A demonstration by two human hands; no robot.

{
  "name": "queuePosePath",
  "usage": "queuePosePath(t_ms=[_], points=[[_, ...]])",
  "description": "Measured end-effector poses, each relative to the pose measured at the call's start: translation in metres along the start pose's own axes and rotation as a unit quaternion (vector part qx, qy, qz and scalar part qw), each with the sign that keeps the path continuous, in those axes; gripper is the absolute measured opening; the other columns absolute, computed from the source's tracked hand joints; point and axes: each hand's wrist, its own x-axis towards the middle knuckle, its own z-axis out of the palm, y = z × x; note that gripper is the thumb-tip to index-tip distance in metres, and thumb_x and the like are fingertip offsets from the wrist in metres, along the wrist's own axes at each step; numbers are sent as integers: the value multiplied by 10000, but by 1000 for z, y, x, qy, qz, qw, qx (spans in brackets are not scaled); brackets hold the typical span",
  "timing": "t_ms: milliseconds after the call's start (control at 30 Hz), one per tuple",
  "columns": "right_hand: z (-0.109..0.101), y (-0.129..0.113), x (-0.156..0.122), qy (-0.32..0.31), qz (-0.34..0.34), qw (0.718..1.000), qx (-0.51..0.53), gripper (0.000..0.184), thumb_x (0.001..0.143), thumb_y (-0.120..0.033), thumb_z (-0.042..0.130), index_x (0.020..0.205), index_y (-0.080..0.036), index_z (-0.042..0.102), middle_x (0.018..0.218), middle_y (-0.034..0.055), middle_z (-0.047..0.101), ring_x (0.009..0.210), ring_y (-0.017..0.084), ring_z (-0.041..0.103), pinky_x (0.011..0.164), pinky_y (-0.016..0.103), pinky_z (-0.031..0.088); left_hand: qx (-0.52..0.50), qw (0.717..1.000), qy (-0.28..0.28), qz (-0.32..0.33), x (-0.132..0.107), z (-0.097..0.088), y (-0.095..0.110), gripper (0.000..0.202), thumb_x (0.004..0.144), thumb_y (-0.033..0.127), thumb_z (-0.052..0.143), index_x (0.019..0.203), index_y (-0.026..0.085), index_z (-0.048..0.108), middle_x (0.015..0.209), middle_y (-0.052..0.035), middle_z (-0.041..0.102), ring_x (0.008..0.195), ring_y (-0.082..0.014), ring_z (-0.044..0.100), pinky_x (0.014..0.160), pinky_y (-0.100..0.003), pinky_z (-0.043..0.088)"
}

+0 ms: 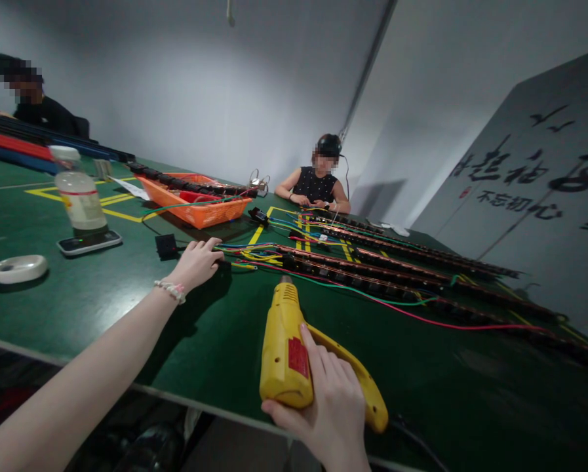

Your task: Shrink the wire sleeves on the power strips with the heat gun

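My right hand (333, 387) is wrapped round the body of a yellow heat gun (281, 341), whose nozzle points away from me at the wires. Farther left, my left hand (195, 263) reaches over the table, its fingers curled on a bundle of coloured wires (261, 251). A black connector (166, 246) lies just left of those fingers. From the bundle, a long black strip with copper-coloured lengths (352, 273) runs off to the right. Red and green wires trail along its near side. The fingertips of my left hand partly hide the wires under them.
An orange basket (200, 213) with similar strips stands beyond my left hand. A bottle (80, 193), a phone (90, 242) and a white oval case (19, 269) are at the left. More strips lie farther back. A person (318, 183) sits across the green table (101, 295); another (48, 115) is far left.
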Motion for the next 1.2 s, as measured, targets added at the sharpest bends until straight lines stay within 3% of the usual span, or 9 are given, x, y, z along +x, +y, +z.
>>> queuePosePath(t_ms=[167,267,400,533,633,700,833,1000,1200], points=[[-2,0,1,-2,-6,1000,-11,1072,638,-824,527,1435,-150,282,913,67,602,749,233,534,694,376,394,-95,991,83,-50,1,-6,-12,285,846,376,488,1028,279,685,1371,-45,468,1151,-251,513,1019,-431,298],[-3,-1,1,-5,-1,1000,-6,1052,649,-814,530,1432,-153,289,936,69,605,760,234,538,699,378,400,-115,973,147,-138,-4,-11,-34,345,874,386,433,1134,259,621,1345,-64,484,1210,-267,463,1052,-467,262],[-3,-2,2,-2,6,1000,-1,1062,624,-836,527,1415,-158,318,930,68,602,769,240,540,710,388,405,-121,949,64,-284,-16,-3,-73,457,809,401,511,1209,185,549,1285,-150,492,1216,-371,433,981,-534,340],[-2,-2,2,-10,11,1000,-2,1099,604,-858,517,1423,-159,301,937,67,600,772,241,538,709,389,408,-179,938,18,-296,-24,6,-86,488,780,376,571,1228,191,506,1177,-140,502,1069,-320,540,906,-439,444],[-2,-2,1,-10,10,1000,-2,1087,616,-846,522,1428,-161,292,939,70,600,773,241,534,712,390,409,-180,936,83,-291,-23,0,-79,501,785,380,600,1219,146,508,1125,-123,494,1032,-293,534,938,-434,434],[-3,-2,1,-8,9,1000,-4,1057,639,-823,527,1427,-157,295,941,73,599,778,241,535,715,390,409,-178,923,167,-298,-19,-10,-71,467,820,366,570,1211,119,509,1112,-117,491,1009,-257,528,945,-410,438],[-6,-5,3,-17,-2,1000,-5,1016,669,-782,543,1414,-130,316,925,76,599,786,240,547,717,381,414,-209,898,278,-268,-11,-26,-53,290,900,278,429,1110,120,553,1055,-81,508,826,-150,545,819,-305,498],[-7,-9,3,6,15,1000,1,983,684,-773,526,1407,-138,324,910,72,593,771,238,542,725,386,401,-205,936,211,-193,-5,-18,-35,287,894,345,411,1053,200,600,1052,-59,538,881,-166,565,824,-282,486],[-8,-7,3,-12,-12,1000,-15,1040,663,-788,543,1418,-116,301,909,84,602,763,241,549,693,372,412,-159,971,4,-179,-7,2,-39,528,806,589,455,1130,200,607,1141,-123,548,1038,-280,551,885,-384,459]])
